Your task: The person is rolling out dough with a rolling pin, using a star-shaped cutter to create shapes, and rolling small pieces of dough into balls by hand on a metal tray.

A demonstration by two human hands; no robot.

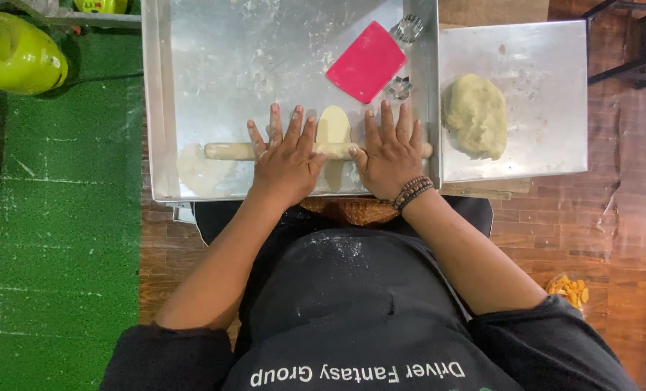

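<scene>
On a floured metal tray (192,87), a wooden rolling pin (229,150) flattens an oval of pale dough (334,124); left hand (286,163) and right hand (389,156) press it flat-palmed, fingers (294,123) splayed, gripping nothing; at one o'clock lies a red scraper (366,61); steady even pressure seems needed next

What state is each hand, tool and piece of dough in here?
Left hand: flat, fingers spread on the rolling pin.
Right hand: flat on the pin.
Dough strip: flattened, under the pin.
Dough lump: unrolled, on the smaller tray.
Red scraper: lying idle.
</scene>
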